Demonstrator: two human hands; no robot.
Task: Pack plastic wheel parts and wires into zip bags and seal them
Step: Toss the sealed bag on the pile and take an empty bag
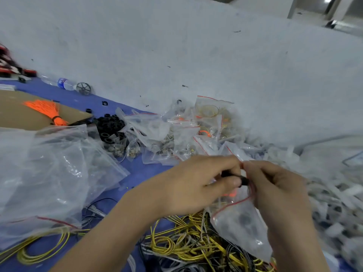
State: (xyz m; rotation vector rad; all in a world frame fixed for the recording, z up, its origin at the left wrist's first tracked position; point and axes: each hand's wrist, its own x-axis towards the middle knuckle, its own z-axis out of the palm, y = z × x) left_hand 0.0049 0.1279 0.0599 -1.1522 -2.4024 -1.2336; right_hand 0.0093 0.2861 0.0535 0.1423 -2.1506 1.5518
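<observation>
Two hands [196, 183] [279, 195], one bottle [63, 83], one orange bundle [49, 111] (bags [149, 122] uncountable).

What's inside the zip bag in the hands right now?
Through the clear zip bag a few dark round parts show, too blurred to count. The left hand pinches a black part at its mouth; the right hand hides part of the opening.
</observation>
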